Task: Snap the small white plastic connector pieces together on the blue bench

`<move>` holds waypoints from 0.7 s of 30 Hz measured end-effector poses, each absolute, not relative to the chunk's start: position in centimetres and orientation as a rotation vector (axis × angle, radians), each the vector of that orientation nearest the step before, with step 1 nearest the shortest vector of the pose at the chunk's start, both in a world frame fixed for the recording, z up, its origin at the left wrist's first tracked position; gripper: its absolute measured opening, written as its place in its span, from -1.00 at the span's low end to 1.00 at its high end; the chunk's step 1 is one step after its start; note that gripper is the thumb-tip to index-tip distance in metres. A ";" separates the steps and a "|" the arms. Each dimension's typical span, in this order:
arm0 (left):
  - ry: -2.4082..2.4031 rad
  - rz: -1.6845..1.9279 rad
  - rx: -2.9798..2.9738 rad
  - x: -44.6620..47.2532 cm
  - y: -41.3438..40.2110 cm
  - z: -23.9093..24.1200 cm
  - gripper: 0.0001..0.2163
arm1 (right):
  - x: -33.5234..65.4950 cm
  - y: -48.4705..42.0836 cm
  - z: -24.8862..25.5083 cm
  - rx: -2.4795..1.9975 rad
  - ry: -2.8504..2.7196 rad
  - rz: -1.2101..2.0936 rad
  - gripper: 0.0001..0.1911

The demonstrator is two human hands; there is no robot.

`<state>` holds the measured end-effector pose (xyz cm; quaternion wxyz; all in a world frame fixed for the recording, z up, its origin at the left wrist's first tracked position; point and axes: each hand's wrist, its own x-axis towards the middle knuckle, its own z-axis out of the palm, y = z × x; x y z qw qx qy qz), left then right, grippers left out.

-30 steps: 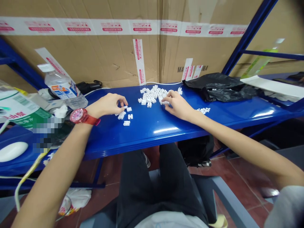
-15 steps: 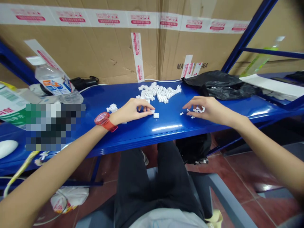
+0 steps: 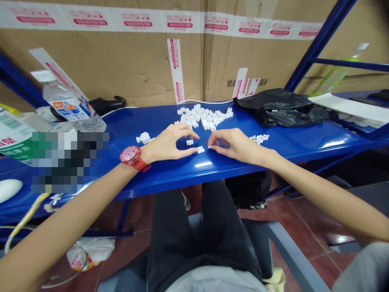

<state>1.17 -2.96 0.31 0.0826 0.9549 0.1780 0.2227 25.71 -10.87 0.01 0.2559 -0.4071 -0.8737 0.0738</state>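
My left hand (image 3: 172, 142), a red watch on its wrist, is over the blue table with thumb and index finger spread apart. At its thumb tip lies a small white plastic block (image 3: 200, 149); I cannot tell whether they touch. A second white block (image 3: 190, 142) sits between the spread fingers. My right hand (image 3: 229, 142) is closed in a pinch on a tiny white plastic piece (image 3: 209, 147), just right of the first block. Behind both hands is a pile of white plastic blocks (image 3: 205, 117). A smaller group of white blocks (image 3: 144, 138) lies left, partly behind my left hand.
Tiny white pieces (image 3: 259, 139) lie scattered to the right. A black plastic bag (image 3: 279, 106) is on the table's right side. Bottles, including a clear one (image 3: 69, 101), crowd the left. A cardboard wall (image 3: 121, 61) stands behind the blue table (image 3: 170, 172).
My right hand has moved left from the scattered tiny pieces, now pinching one beside the blocks. My left thumb and index finger have opened apart, and a block now lies between them.
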 end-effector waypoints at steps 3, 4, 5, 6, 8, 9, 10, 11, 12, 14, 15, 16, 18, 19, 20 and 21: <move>0.469 0.667 2.885 1.5 -3.3 0.1 -0.71 | 24.8 -10.2 -0.2 -1.115 -2.364 0.235 -0.93; 0.454 0.664 2.887 1.5 -3.3 0.0 -0.72 | 24.7 -10.0 -0.3 -1.122 -2.365 0.223 -0.93; 0.445 0.656 2.888 1.5 -3.3 -0.1 -0.73 | 24.7 -9.8 -0.3 -1.125 -2.365 0.207 -0.94; 0.444 0.644 2.890 1.5 -3.4 -0.2 -0.73 | 24.8 -9.7 -0.3 -1.124 -2.368 0.192 -0.94; 0.458 0.629 2.899 1.5 -3.5 -0.3 -0.73 | 25.0 -9.6 -0.3 -1.109 -2.388 0.186 -0.94; 0.468 0.628 2.902 1.5 -3.6 -0.3 -0.73 | 25.2 -9.6 -0.2 -1.098 -2.401 0.199 -0.95; 0.478 0.629 2.903 1.6 -3.6 -0.3 -0.72 | 25.2 -9.7 -0.1 -1.090 -2.411 0.216 -0.95; 0.493 0.633 2.900 1.6 -3.7 -0.3 -0.72 | 25.3 -9.8 -0.1 -1.090 -2.412 0.235 -0.96; 0.508 0.634 2.894 1.7 -3.8 -0.3 -0.73 | 25.3 -9.9 -0.1 -1.097 -2.398 0.250 -0.95; 0.526 0.636 2.874 1.9 -3.9 -0.3 -0.76 | 25.3 -10.0 -0.2 -1.124 -2.343 0.255 -0.90; 0.524 0.639 2.861 2.0 -4.0 -0.4 -0.77 | 25.2 -9.9 -0.3 -1.138 -2.324 0.246 -0.88; 0.517 0.642 2.849 2.1 -4.0 -0.4 -0.78 | 25.1 -9.8 -0.4 -1.150 -2.318 0.232 -0.88; 0.503 0.647 2.829 2.2 -3.9 -0.4 -0.79 | 24.9 -9.5 -0.6 -1.168 -2.332 0.193 -0.92; 0.501 0.650 2.821 2.2 -3.9 -0.4 -0.79 | 24.8 -9.3 -0.7 -1.177 -2.342 0.176 -0.92; 0.500 0.651 2.816 2.2 -3.8 -0.4 -0.79 | 24.7 -9.2 -0.8 -1.182 -2.345 0.165 -0.91; 0.498 0.653 2.810 2.2 -3.8 -0.4 -0.79 | 24.6 -9.2 -0.8 -1.183 -2.339 0.161 -0.91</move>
